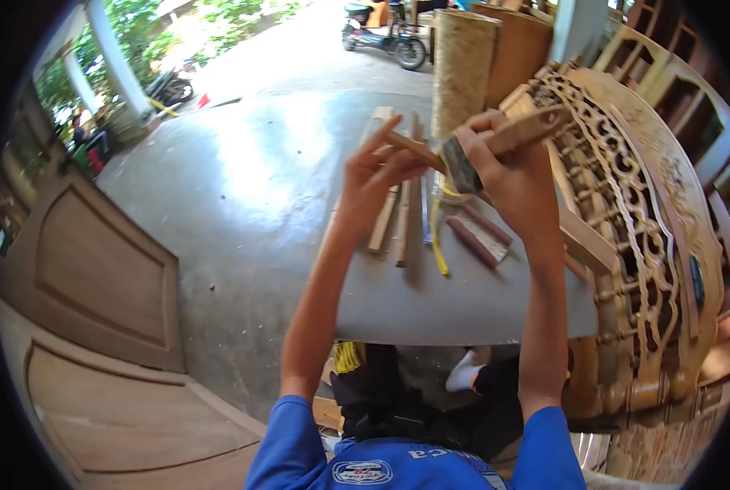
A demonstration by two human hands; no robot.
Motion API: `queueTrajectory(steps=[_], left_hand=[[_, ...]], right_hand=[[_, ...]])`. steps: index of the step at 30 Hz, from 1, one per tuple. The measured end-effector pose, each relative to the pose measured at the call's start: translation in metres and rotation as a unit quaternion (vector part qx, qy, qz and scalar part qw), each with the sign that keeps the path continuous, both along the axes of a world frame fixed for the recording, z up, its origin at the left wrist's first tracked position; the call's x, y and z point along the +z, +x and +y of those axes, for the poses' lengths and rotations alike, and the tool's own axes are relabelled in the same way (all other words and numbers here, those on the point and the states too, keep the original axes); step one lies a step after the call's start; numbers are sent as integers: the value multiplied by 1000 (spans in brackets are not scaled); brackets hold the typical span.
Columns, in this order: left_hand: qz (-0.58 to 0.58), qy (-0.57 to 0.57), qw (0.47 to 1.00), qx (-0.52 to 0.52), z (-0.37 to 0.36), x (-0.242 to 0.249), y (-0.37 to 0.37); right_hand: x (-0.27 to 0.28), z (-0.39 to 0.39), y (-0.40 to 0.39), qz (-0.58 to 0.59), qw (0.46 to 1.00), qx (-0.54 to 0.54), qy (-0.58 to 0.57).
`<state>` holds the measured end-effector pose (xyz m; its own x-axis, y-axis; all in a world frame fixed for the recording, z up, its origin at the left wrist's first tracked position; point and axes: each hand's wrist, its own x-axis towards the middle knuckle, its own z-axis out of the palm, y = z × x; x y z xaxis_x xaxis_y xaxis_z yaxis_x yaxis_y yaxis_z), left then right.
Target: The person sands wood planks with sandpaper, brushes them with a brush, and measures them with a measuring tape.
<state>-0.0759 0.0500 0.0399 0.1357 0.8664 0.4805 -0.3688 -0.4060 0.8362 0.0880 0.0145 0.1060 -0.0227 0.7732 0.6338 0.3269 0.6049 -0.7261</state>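
My right hand is closed around the wooden handle of a wide, flat paintbrush, raised above the grey table. The brush's broad end points left and meets the tip of a short wooden stick. My left hand pinches that stick between thumb and fingers, with one finger raised. Below the hands, several wooden strips lie lengthwise on the table. To their right are a curled yellow strip and dark reddish pieces with a pale face.
A carved wooden panel with scrollwork leans along the right. Panelled wooden doors stand at the left. Behind the table are a tall mottled roll or board and a parked motorbike. A thick wooden bar lies at the table's right side.
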Motion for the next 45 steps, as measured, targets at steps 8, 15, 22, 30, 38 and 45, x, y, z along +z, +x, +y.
queueTrajectory(steps=[8, 15, 22, 30, 38, 45], left_hand=[[-24, 4, 999, 32, 5, 3, -9], [63, 21, 996, 62, 3, -1, -10], [10, 3, 997, 80, 1, 3, -13], [-3, -1, 999, 45, 7, 3, -14], [-40, -8, 997, 72, -3, 8, 0], [-143, -62, 985, 69, 1, 10, 3]], right_hand=[[31, 28, -39, 124, 990, 67, -5], [11, 29, -28, 147, 981, 121, -26], [-38, -11, 76, 116, 988, -47, -92], [-100, -86, 230, -3, 948, -272, -167], [-74, -90, 176, -90, 974, -135, -156], [-84, -103, 161, -159, 975, -81, -131]])
